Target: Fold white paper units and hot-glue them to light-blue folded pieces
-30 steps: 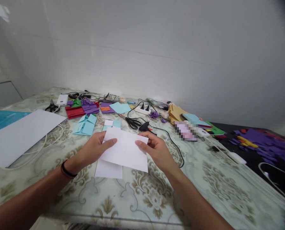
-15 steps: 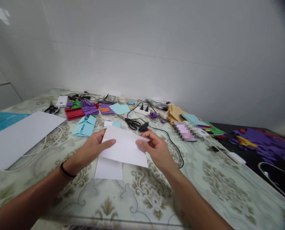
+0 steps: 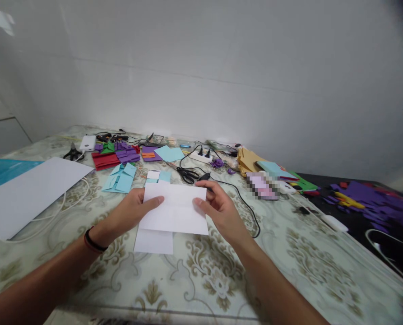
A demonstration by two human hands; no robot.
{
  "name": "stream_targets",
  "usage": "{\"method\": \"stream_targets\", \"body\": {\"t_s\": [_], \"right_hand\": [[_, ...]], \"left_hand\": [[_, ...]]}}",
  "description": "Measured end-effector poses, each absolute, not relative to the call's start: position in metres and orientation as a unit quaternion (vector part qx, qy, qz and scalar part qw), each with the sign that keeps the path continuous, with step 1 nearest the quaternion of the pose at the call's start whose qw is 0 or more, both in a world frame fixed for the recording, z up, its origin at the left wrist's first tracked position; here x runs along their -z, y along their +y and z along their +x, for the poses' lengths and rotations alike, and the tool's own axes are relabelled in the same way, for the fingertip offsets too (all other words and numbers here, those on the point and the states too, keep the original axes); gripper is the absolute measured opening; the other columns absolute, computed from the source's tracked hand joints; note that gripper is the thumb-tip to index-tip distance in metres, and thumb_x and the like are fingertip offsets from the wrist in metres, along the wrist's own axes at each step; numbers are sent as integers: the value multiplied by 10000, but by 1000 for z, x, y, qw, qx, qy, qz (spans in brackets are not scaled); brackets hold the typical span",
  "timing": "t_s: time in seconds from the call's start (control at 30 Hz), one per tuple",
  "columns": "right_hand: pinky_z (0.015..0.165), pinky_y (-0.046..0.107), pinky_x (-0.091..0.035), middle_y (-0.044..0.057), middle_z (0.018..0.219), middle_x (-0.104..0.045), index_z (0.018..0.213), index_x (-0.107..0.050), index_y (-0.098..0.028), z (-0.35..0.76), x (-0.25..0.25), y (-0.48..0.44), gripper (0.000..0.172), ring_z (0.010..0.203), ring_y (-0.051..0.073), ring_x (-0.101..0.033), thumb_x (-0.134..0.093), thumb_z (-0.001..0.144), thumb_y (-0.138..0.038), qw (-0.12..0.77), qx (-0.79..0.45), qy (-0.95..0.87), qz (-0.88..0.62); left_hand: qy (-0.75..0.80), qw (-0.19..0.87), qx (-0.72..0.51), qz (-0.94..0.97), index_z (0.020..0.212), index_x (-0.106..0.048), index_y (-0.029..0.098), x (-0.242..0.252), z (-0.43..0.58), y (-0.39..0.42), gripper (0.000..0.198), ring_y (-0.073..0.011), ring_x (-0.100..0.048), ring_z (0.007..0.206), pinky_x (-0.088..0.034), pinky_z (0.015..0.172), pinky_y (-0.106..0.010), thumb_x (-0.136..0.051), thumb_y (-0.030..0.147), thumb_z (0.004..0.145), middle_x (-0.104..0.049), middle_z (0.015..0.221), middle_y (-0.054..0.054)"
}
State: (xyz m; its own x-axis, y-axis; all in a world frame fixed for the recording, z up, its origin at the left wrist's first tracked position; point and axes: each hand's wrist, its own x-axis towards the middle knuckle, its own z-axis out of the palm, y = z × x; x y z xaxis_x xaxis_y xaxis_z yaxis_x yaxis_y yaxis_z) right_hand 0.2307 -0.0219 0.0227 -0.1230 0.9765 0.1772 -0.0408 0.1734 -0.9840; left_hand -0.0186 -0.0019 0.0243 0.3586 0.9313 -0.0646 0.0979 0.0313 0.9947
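A white sheet of paper (image 3: pixel 176 210) with faint crease lines is held up between my two hands, above the table. My left hand (image 3: pixel 136 206) pinches its left edge, thumb on top and fingers hidden underneath. At the right edge, my right hand (image 3: pixel 218 205) grips it with the thumb on the face and the other fingers curled behind. Below it a second white paper (image 3: pixel 154 242) lies on the table, partly covered. Just beyond the held sheet are small light-blue and white paper pieces (image 3: pixel 159 176).
Black scissors (image 3: pixel 187 175) and a black cable (image 3: pixel 252 212) lie behind my right hand. Folded blue paper (image 3: pixel 120 178), red paper (image 3: pixel 104 160) and a large white sheet (image 3: pixel 35 194) are leftward. A power strip (image 3: pixel 201 156) stands at the back; purple scraps (image 3: pixel 373 203) lie far right.
The white sheet has turned slightly and its upper edge now lies more level, showing more of the small papers behind it. Both hands keep their hold; the right fingers shifted a little.
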Motion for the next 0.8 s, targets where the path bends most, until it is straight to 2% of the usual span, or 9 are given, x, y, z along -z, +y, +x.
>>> {"method": "stream_targets", "body": {"t_s": [0.07, 0.17, 0.37, 0.53, 0.6, 0.7, 0.8], "right_hand": [[641, 261, -491, 10, 918, -710, 1266, -552, -285, 230, -23, -22, 553, 730, 161, -631, -813, 819, -477, 526, -484, -562, -415], [616, 251, -475, 5, 931, -711, 1301, -548, -288, 231, -22, -21, 575, 704, 149, -624, -818, 822, -455, 523, -489, -559, -418], [683, 279, -502, 45, 899, -742, 1006, -703, -208, 233, -21, -20, 351, 787, 185, -655, -824, 807, -471, 514, -493, -572, -408], [608, 245, -458, 13, 842, -718, 1082, -719, -219, 234, -19, -19, 368, 700, 149, -615, -830, 808, -438, 514, -518, -556, -398], [565, 231, -424, -3, 793, -687, 1081, -737, -212, 234, -19, -19, 365, 642, 126, -569, -826, 806, -436, 520, -517, -555, -392], [492, 210, -350, -29, 684, -604, 999, -781, -204, 235, -20, -18, 290, 550, 91, -472, -822, 794, -405, 533, -508, -550, -394], [454, 221, -353, -12, 697, -617, 909, -803, -209, 236, -23, -19, 203, 521, 99, -490, -801, 777, -363, 519, -527, -546, -393]], "left_hand": [[429, 575, -371, 590, 1054, -776, 108, -25, -19, -1, 521, -232, -724, 771, -543, 634, -277, -789, 571, 815, -808, 930, -111], [412, 597, -377, 576, 1137, -764, 117, -26, -19, -1, 542, -229, -732, 801, -554, 657, -275, -808, 548, 811, -812, 994, -116], [387, 608, -388, 574, 1241, -733, 140, -24, -19, 0, 551, -238, -742, 865, -573, 708, -280, -806, 506, 836, -809, 1042, -110], [375, 611, -390, 578, 1354, -679, 162, -30, -20, -1, 623, -228, -724, 852, -558, 693, -263, -800, 494, 842, -797, 1035, -99], [378, 604, -389, 583, 1335, -699, 168, -35, -20, -4, 587, -198, -696, 788, -518, 637, -231, -785, 494, 854, -789, 1024, -92], [384, 589, -405, 584, 1203, -779, 189, -42, -20, -8, 447, -152, -643, 727, -447, 582, -198, -765, 485, 869, -775, 1070, -78], [377, 597, -416, 573, 1058, -826, 197, -44, -20, -8, 326, -128, -596, 674, -393, 547, -201, -758, 445, 858, -768, 1046, -59]]}}
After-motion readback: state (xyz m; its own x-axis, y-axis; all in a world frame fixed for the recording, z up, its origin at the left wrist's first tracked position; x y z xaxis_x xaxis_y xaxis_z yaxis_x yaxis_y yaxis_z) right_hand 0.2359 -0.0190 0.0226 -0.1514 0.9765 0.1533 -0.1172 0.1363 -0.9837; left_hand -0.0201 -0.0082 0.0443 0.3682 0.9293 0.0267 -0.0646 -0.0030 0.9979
